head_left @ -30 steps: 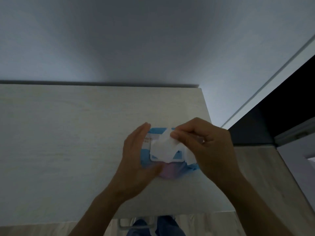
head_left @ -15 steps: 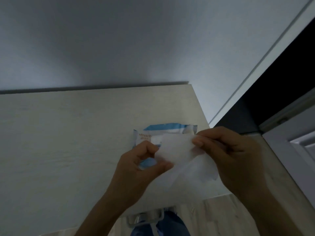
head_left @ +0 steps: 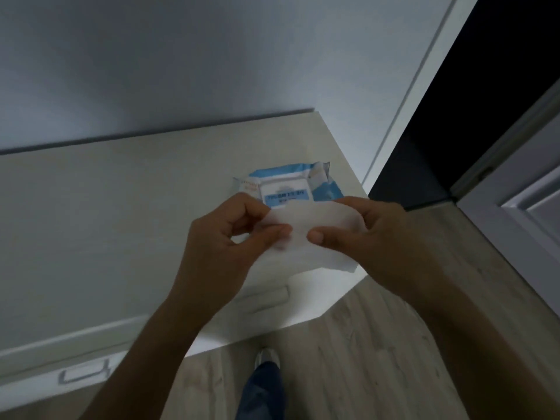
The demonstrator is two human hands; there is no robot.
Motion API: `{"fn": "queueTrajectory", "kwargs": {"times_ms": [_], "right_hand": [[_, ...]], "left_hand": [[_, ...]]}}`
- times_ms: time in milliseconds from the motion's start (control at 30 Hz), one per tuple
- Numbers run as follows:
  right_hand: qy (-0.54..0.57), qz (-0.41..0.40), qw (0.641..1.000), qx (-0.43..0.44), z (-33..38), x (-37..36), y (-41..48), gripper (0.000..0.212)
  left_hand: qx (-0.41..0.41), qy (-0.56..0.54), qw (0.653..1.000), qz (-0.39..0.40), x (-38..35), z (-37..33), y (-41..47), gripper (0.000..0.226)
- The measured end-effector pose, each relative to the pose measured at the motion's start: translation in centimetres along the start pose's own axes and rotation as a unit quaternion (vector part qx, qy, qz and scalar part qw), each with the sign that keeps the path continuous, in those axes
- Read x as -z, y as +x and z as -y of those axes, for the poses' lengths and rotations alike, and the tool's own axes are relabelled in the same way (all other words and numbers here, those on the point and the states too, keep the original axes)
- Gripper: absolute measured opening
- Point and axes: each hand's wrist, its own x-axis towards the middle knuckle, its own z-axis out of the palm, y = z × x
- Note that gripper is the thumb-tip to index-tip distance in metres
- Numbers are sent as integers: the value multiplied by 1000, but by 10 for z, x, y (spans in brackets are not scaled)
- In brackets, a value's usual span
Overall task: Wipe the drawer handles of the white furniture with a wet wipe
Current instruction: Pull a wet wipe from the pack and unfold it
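Observation:
A white wet wipe point(head_left: 315, 234) is stretched between my two hands above the front right corner of the white furniture point(head_left: 106, 225). My left hand point(head_left: 233, 247) pinches its left edge between thumb and fingers. My right hand point(head_left: 372, 237) pinches the right side, thumb on top. Behind the wipe, a blue and white wet wipe pack point(head_left: 291, 186) lies flat on the furniture top with its lid closed. On the furniture front, one drawer handle point(head_left: 83, 375) shows at lower left and a blurred one point(head_left: 263, 297) below my hands.
A grey wall rises behind the furniture. To the right are a dark doorway point(head_left: 472, 95) and a white door point(head_left: 527, 189). Pale wood floor point(head_left: 363, 344) lies below, with my leg in blue trousers and a shoe point(head_left: 263, 386) near the furniture's front.
The wipe has come fully out of the pack and both hands now spread it. My view has tilted back and left, showing the furniture front and its handles.

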Motion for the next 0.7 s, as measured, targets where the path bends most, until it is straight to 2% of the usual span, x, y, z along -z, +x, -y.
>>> {"fn": "queueTrajectory", "kwargs": {"times_ms": [133, 233, 333, 400, 467, 500, 567, 667, 700], "right_hand": [[50, 28, 998, 9, -22, -5, -46, 16], [85, 48, 995, -24, -44, -12, -79, 9], [50, 68, 996, -42, -63, -25, -106, 1], [35, 78, 995, -50, -75, -35, -116, 12], [47, 79, 992, -88, -86, -44, -122, 6], [52, 79, 990, -103, -91, -48, -124, 5], [57, 75, 987, -131, -98, -59, -126, 12], [57, 64, 985, -148, -112, -78, -129, 22], [51, 54, 987, -143, -117, -83, -128, 22]], "left_hand": [[9, 22, 1000, 13, -12, 0, -48, 18], [59, 26, 998, 26, -21, 7, -86, 13], [118, 24, 991, 62, -26, 14, -124, 23], [166, 23, 982, 87, -25, 23, -146, 24], [202, 48, 973, 104, -21, 35, -164, 11], [211, 59, 970, 104, -19, 39, -172, 12], [212, 63, 971, 96, -12, 49, -185, 18], [209, 41, 972, 99, -5, 60, -191, 15], [189, 51, 976, 98, -3, 67, -193, 23]]}}
